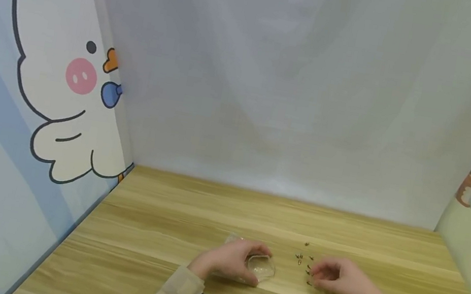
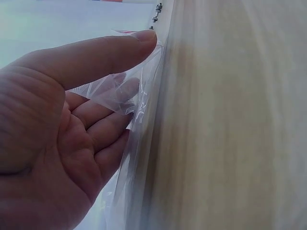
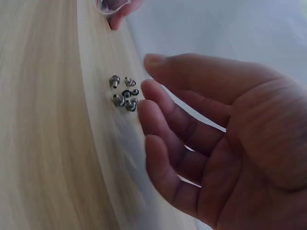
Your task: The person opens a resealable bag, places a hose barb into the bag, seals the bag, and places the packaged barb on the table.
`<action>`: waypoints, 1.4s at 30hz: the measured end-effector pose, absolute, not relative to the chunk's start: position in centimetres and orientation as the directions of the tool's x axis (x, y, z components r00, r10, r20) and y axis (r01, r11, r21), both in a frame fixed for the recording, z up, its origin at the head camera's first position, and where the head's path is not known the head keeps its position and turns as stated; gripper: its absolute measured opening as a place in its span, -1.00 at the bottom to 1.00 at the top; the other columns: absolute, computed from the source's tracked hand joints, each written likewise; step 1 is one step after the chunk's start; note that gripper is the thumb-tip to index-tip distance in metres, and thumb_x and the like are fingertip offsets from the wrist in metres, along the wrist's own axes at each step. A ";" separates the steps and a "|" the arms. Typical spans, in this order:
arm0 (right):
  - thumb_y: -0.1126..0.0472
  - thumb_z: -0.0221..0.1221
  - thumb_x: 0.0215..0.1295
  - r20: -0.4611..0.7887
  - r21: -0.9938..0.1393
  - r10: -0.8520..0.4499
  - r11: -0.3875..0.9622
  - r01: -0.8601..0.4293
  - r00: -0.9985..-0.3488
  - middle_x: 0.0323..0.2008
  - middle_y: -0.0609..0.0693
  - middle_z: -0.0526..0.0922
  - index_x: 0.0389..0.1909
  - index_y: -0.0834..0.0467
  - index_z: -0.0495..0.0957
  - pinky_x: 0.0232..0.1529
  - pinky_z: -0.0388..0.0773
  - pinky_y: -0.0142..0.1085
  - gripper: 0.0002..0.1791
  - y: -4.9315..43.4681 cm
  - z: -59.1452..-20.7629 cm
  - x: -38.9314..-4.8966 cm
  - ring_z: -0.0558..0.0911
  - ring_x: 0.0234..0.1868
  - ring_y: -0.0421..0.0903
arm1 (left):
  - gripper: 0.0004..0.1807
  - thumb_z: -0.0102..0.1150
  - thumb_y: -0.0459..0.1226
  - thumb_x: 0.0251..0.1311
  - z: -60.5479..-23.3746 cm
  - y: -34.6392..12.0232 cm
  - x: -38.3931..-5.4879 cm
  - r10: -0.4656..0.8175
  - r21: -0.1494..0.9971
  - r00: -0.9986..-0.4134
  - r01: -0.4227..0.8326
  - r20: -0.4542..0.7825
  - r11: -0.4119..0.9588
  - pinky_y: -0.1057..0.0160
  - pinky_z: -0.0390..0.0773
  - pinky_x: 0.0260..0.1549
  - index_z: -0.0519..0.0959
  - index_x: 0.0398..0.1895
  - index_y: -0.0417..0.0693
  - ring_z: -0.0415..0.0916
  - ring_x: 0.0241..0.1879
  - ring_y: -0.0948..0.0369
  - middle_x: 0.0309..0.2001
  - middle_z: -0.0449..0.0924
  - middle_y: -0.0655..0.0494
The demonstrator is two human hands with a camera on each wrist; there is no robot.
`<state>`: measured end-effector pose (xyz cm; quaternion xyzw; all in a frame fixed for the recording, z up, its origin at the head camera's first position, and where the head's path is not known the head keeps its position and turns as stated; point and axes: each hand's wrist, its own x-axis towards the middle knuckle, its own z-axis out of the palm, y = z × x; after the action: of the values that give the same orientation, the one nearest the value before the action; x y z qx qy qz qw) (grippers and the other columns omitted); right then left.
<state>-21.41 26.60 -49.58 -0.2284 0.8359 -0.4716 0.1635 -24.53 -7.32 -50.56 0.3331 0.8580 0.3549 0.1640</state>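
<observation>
Left hand (image 1: 232, 261) has the plastic bag (image 1: 261, 268) gripped, but loose screws (image 3: 127, 93) sit inside the worktop (image 1: 147, 236) edges, right hand (image 1: 347, 282) empty, fingers relaxed tbh.

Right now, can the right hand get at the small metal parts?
Probably yes: the right hand is beside the small metal parts and appears to hold nothing; the clear plastic bag is on their other side, out of the way.
</observation>
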 end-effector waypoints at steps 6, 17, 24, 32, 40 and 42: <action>0.32 0.45 0.29 -0.048 -0.858 -0.562 0.447 -0.254 -0.826 -0.19 0.03 0.74 -0.07 0.28 0.70 -0.11 0.70 -0.33 -0.76 27.1 -50.5 -21.3 0.70 -0.20 -0.17 | -0.27 0.68 -0.28 0.03 -50.8 -7.5 -24.4 0.688 0.731 -0.723 0.443 -0.051 0.520 0.25 0.41 0.38 0.57 0.33 0.02 0.49 0.34 0.28 0.37 0.59 0.25; 0.31 0.47 0.25 -0.069 -0.839 -0.527 0.490 -0.236 -0.847 -0.26 0.03 0.68 -0.09 0.29 0.70 -0.18 0.66 -0.36 -0.75 27.5 -50.6 -21.3 0.64 -0.25 -0.19 | -0.29 0.64 -0.32 0.06 -51.0 -7.5 -24.5 0.690 0.758 -0.721 0.412 -0.068 0.505 0.19 0.32 0.47 0.55 0.31 0.01 0.42 0.43 0.22 0.40 0.56 0.26; 0.26 0.49 0.25 -0.067 -0.818 -0.516 0.518 -0.249 -0.854 -0.29 -0.02 0.68 -0.09 0.26 0.73 -0.23 0.63 -0.37 -0.74 27.5 -50.6 -21.6 0.62 -0.29 -0.23 | -0.32 0.62 -0.34 0.08 -50.7 -7.5 -24.7 0.691 0.766 -0.720 0.405 -0.070 0.499 0.19 0.32 0.47 0.54 0.29 0.02 0.40 0.45 0.21 0.42 0.54 0.24; 0.25 0.50 0.23 -0.063 -0.808 -0.508 0.531 -0.256 -0.859 -0.33 -0.05 0.66 -0.12 0.23 0.74 -0.27 0.60 -0.37 -0.75 27.2 -50.6 -21.3 0.59 -0.33 -0.24 | -0.32 0.62 -0.32 0.07 -50.7 -7.7 -24.7 0.692 0.774 -0.719 0.399 -0.069 0.492 0.17 0.32 0.47 0.55 0.28 0.05 0.40 0.45 0.20 0.41 0.55 0.28; 0.24 0.51 0.21 -0.054 -0.802 -0.503 0.537 -0.263 -0.863 -0.34 -0.06 0.65 -0.13 0.22 0.73 -0.27 0.59 -0.37 -0.75 27.0 -50.4 -21.0 0.58 -0.34 -0.25 | -0.30 0.62 -0.34 0.06 -51.1 -7.8 -24.9 0.704 0.784 -0.708 0.407 -0.054 0.469 0.17 0.28 0.49 0.52 0.29 0.05 0.39 0.47 0.20 0.43 0.53 0.23; 0.24 0.51 0.21 -0.056 -0.804 -0.503 0.534 -0.260 -0.863 -0.34 -0.05 0.65 -0.13 0.23 0.73 -0.27 0.59 -0.37 -0.75 27.1 -50.5 -21.1 0.58 -0.34 -0.24 | -0.30 0.63 -0.35 0.05 -51.1 -7.7 -24.9 0.700 0.786 -0.713 0.402 -0.053 0.469 0.17 0.28 0.50 0.52 0.28 0.05 0.39 0.46 0.20 0.43 0.53 0.23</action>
<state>-21.14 27.13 -50.45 -0.2205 0.8643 -0.4292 0.1416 -24.93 -7.69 -51.09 0.3294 0.8363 0.3961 0.1877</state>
